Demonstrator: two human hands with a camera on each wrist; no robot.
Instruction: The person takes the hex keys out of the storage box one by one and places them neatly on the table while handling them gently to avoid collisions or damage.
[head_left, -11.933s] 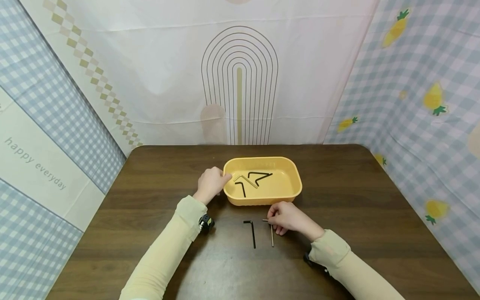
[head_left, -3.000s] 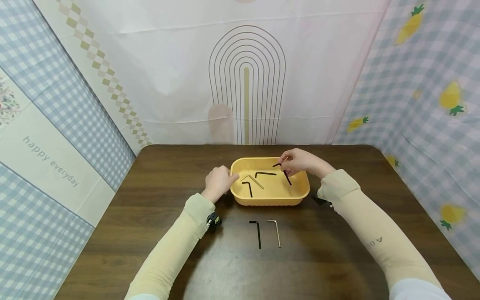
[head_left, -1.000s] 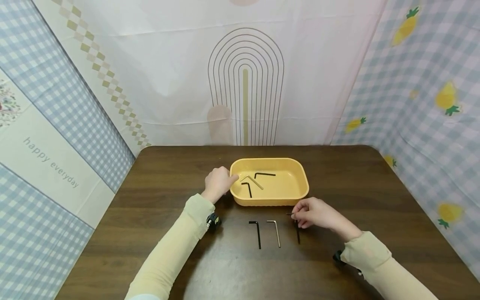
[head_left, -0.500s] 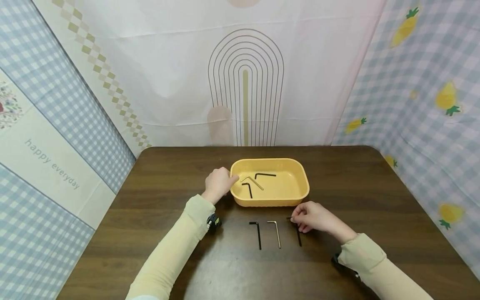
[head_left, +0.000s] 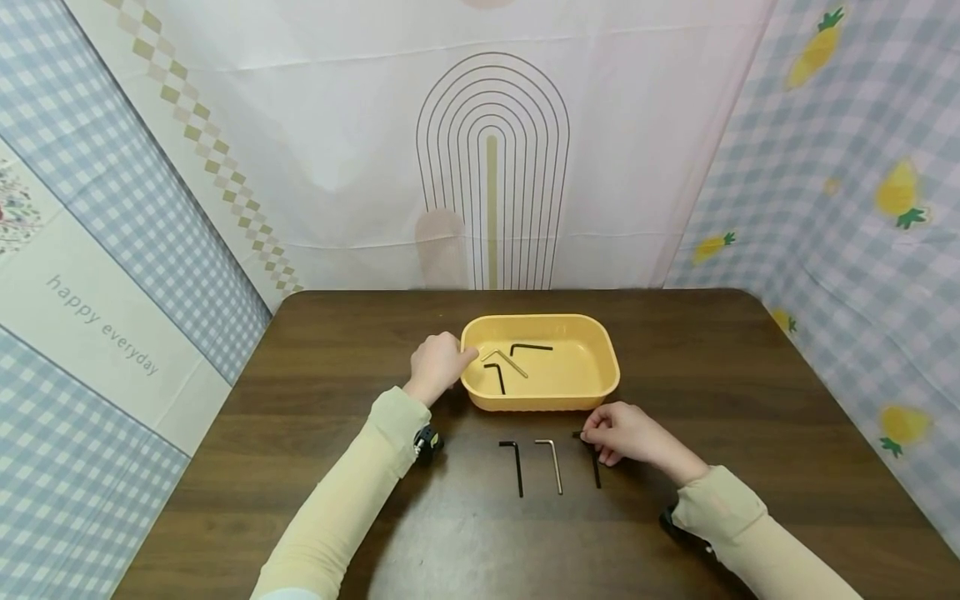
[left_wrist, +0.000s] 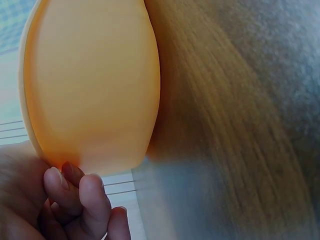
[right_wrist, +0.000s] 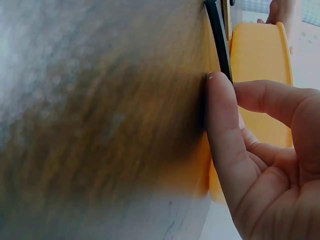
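Note:
My left hand (head_left: 435,367) grips the left end of a yellow plastic bin (head_left: 540,403), thumb over the rim; the left wrist view shows its fingers curled at the bin's wall (left_wrist: 95,90). In front of the bin, my right hand (head_left: 626,432) pinches a black hex key (head_left: 597,473) near its bend, its long arm pointing toward me, low over the table. To its left lie a bronze-toned hex key (head_left: 556,468) and another black hex key (head_left: 518,471), side by side. In the right wrist view the pinched black key (right_wrist: 218,40) sticks out past the fingertips.
Inside the bin, toward its left, lie a gold-toned hex key (head_left: 513,364), a short black one (head_left: 501,380) and a longer black one (head_left: 534,347). The brown wooden table (head_left: 360,333) reaches back to a white patterned cloth (head_left: 337,167).
Earlier, my right hand set down the bronze-toned key, then lifted a black hex key from the bin and brought it to the row's right end. It has barely moved over the last half second.

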